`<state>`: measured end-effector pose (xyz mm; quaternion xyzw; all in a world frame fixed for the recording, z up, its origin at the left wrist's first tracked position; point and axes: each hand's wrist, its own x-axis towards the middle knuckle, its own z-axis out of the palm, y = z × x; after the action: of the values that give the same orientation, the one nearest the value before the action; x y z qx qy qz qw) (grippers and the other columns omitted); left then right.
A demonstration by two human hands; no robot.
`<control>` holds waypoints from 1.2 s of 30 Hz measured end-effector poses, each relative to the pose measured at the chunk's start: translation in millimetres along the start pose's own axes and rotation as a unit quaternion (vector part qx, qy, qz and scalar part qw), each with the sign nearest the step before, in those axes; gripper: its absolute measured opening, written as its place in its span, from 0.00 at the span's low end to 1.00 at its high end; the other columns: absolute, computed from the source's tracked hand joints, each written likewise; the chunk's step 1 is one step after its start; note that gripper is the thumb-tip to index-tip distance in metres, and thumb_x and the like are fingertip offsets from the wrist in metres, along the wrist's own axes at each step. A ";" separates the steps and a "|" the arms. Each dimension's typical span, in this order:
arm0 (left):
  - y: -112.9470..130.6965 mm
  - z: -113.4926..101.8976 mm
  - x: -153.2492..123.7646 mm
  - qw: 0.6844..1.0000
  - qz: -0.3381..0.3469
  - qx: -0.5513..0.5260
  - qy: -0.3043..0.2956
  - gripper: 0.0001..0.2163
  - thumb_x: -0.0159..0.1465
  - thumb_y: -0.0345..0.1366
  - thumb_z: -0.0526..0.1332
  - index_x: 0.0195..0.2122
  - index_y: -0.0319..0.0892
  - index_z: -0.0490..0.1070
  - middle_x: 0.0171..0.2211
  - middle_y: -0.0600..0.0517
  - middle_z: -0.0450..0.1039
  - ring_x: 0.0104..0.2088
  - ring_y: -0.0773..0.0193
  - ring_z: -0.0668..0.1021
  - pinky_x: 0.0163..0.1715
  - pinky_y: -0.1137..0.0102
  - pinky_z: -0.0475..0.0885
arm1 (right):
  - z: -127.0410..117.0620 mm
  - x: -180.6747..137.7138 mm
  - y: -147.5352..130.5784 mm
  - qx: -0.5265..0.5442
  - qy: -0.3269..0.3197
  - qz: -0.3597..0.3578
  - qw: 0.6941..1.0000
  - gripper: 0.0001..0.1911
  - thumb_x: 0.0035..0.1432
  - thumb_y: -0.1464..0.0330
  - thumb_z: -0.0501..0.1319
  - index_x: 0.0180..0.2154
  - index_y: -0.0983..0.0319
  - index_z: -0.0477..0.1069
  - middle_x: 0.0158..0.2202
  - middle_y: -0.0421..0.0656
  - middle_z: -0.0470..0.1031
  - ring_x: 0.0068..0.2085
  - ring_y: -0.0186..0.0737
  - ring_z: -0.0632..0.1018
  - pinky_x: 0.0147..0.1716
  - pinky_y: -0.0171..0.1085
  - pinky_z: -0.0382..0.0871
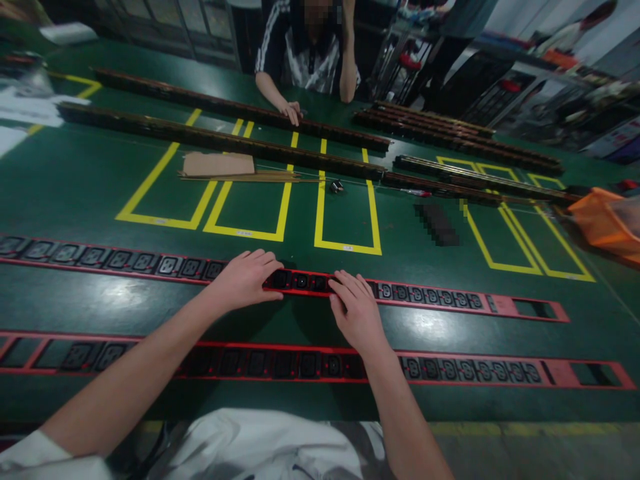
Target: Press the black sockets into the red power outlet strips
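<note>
A long red power strip panel (pixel 302 291) with a row of black sockets lies across the green table. My left hand (pixel 245 279) grips it left of its middle, fingers over the far edge and thumb along the near edge. A short stretch of sockets further right, my right hand (pixel 356 308) holds the same panel, fingers on its top and thumb at the near side. Closer to my body, a second red power strip panel (pixel 320 381) runs parallel beneath my forearms, with open cutouts near its left end.
Beyond the panels, yellow tape outlines (pixel 243 233) mark the green table (pixel 420 267). Long dark rails (pixel 220 141) cross it, with cardboard (pixel 219 164) and a small metal part (pixel 337 187) nearby. A person's hand (pixel 290 111) rests at the far rail. An orange bin (pixel 607 223) sits right.
</note>
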<state>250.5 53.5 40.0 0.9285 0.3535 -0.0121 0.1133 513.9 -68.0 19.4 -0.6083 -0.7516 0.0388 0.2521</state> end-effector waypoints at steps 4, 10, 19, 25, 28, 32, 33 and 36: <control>0.1 0.2 -0.1 1.000 -0.002 -0.001 -0.005 0.24 0.62 0.51 0.68 0.55 0.43 0.73 0.49 0.46 0.76 0.49 0.52 0.76 0.46 0.60 0.68 | 0.0 0.1 0.9 0.003 0.000 -0.002 1.000 0.17 0.71 0.70 0.54 0.57 0.63 0.74 0.59 0.52 0.78 0.62 0.50 0.77 0.65 0.58 0.67; 0.6 -0.7 -0.5 1.000 -0.002 0.004 -0.008 0.24 0.63 0.50 0.68 0.55 0.43 0.72 0.49 0.46 0.76 0.50 0.52 0.76 0.47 0.61 0.68 | 1.2 -0.1 2.6 0.006 -0.001 -0.003 1.000 0.16 0.71 0.70 0.54 0.55 0.61 0.75 0.58 0.51 0.79 0.61 0.48 0.77 0.65 0.57 0.67; -0.5 0.7 -0.4 1.000 0.002 -0.001 -0.005 0.24 0.63 0.51 0.68 0.55 0.42 0.72 0.49 0.46 0.75 0.48 0.51 0.76 0.46 0.60 0.68 | -1.4 0.4 -1.4 -0.002 0.008 -0.025 1.000 0.15 0.71 0.71 0.54 0.52 0.61 0.77 0.58 0.50 0.79 0.61 0.49 0.77 0.65 0.58 0.66; -1.4 2.4 -0.9 1.000 0.006 0.004 0.001 0.24 0.62 0.51 0.68 0.56 0.43 0.72 0.49 0.47 0.75 0.49 0.52 0.76 0.47 0.60 0.68 | -2.3 1.0 -3.5 0.016 -0.016 -0.062 0.998 0.16 0.70 0.72 0.55 0.51 0.61 0.79 0.58 0.49 0.80 0.61 0.47 0.78 0.64 0.55 0.70; -0.1 0.5 -0.8 1.000 0.003 0.004 -0.004 0.25 0.63 0.50 0.68 0.56 0.43 0.72 0.49 0.47 0.75 0.49 0.52 0.76 0.48 0.60 0.68 | -1.6 1.0 -3.4 0.025 -0.020 -0.066 0.997 0.16 0.70 0.72 0.55 0.52 0.62 0.79 0.58 0.50 0.79 0.62 0.49 0.77 0.62 0.54 0.73; 1.4 -1.4 -0.7 1.000 0.001 0.005 -0.008 0.24 0.62 0.50 0.68 0.55 0.43 0.72 0.49 0.46 0.75 0.49 0.52 0.76 0.48 0.59 0.68 | -3.2 0.8 -5.2 0.021 -0.040 -0.067 0.997 0.18 0.70 0.71 0.55 0.57 0.63 0.76 0.61 0.53 0.76 0.63 0.52 0.74 0.62 0.56 0.72; 1.4 -1.4 -0.7 1.000 0.001 0.007 -0.007 0.24 0.62 0.50 0.68 0.55 0.43 0.72 0.49 0.46 0.75 0.49 0.52 0.76 0.48 0.60 0.68 | -4.0 0.8 -5.9 0.017 -0.052 -0.064 0.996 0.19 0.70 0.71 0.56 0.58 0.62 0.75 0.61 0.54 0.75 0.64 0.53 0.73 0.62 0.57 0.72; 0.9 -0.6 -0.9 1.000 0.002 0.010 -0.006 0.24 0.63 0.50 0.68 0.55 0.44 0.72 0.50 0.46 0.76 0.49 0.52 0.76 0.47 0.60 0.68 | -5.5 0.7 -7.5 0.010 -0.083 -0.054 0.995 0.20 0.69 0.71 0.58 0.60 0.59 0.73 0.63 0.54 0.71 0.65 0.55 0.70 0.61 0.60 0.72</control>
<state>250.5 52.4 40.9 0.9300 0.3513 -0.0207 0.1058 509.4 -70.6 27.2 -0.5592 -0.8011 0.0833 0.1965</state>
